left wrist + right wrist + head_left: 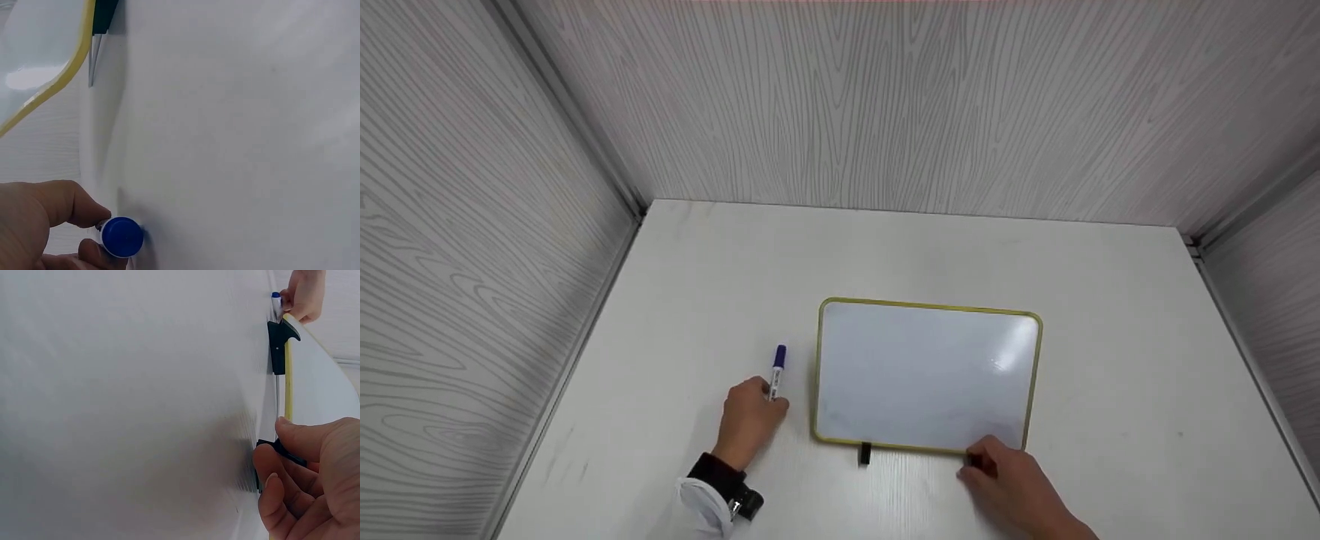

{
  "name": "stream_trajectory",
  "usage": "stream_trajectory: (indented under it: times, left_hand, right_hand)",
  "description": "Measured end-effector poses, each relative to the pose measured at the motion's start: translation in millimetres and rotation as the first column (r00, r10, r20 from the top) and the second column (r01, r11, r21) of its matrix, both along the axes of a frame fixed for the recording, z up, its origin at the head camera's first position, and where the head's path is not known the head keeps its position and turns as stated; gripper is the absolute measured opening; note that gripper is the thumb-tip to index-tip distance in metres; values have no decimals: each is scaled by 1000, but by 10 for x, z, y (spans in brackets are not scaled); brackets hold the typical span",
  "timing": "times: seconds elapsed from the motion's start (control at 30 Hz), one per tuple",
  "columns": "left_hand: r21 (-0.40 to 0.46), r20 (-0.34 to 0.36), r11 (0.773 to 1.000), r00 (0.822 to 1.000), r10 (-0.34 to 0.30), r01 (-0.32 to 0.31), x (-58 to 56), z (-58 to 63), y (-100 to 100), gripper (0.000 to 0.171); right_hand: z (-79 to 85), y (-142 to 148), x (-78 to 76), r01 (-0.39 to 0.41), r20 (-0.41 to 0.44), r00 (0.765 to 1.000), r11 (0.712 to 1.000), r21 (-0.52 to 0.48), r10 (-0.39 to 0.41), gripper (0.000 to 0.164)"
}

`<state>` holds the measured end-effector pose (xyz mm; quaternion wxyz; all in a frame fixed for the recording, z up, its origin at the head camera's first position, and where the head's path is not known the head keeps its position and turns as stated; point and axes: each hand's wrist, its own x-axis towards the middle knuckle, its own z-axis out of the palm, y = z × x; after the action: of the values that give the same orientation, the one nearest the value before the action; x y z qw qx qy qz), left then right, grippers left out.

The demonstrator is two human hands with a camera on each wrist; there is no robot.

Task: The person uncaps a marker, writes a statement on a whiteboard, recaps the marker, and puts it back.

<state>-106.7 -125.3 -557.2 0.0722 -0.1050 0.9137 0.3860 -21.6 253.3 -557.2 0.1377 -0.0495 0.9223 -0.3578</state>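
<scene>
A whiteboard (919, 375) with a yellow frame stands or leans on the table, its lower edge toward me. My left hand (750, 418) pinches a white marker (775, 379) with a blue cap, left of the board. In the left wrist view, the marker's round blue end (122, 237) points at the camera. At the board's lower right edge, my right hand (1011, 480) pinches a black clip-like foot (289, 454) between thumb and fingers, which partly hide it. A second black foot (865, 454) sits on the lower edge farther left.
The white table (720, 285) spreads around the board. Wood-grain panels rise at the back (847, 105) and on the left (457, 247) and right (1279, 300). Thin metal rods (94, 59) run from a foot beneath the board.
</scene>
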Motion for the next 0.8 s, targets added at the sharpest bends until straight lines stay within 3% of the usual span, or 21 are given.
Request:
stream_trajectory:
  times: [0.17, 0.47, 0.6, 0.8]
  left_hand:
    - [64, 20, 998, 999, 27, -28, 105, 4, -35, 17]
    - [108, -83, 994, 996, 25, -16, 272, 173, 6, 26]
    - [132, -144, 991, 989, 27, -8, 330, 291, 39, 26]
    - [230, -179, 973, 984, 13, 29, 471, 496, 113, 20]
  right_hand:
    - [8, -10, -9, -4, -11, 1000, 1000, 1, 4, 18]
    - [-18, -16, 6, 6, -62, 998, 993, 115, 2, 20]
    - [5, 7, 12, -5, -176, 984, 990, 138, 30, 23]
    - [79, -4, 2, -22, -357, 933, 996, 82, 50, 25]
